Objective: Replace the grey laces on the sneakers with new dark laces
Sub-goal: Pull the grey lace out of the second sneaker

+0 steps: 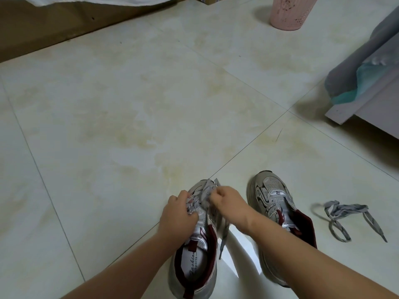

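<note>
From the head view, two grey-and-maroon sneakers stand side by side on the tiled floor [129, 104], toes pointing away from the person. The left sneaker [195, 251] is the one being worked on. Its grey lace [206, 196] is bunched loosely over the far eyelets, and one free end trails down the right side of the shoe to the floor. The left hand [178, 214] grips the left side of the shoe's upper, fingers curled over the eyelet row. The right hand [228, 201] is curled tight just right of the lace bundle and seems to pinch a strand, though the grip itself is hidden by the knuckles.

The lace runs along the shoe's long axis, near to far, and lies between the two hands, touching both; the right hand looks the better placed to draw it out, away from the toe.

The right sneaker [278, 214] has bare eyelets, and a removed grey lace [349, 219] lies in loose loops on the floor to its right. No dark laces are in sight. A pink bin [289, 12] stands far off at the right.
</note>
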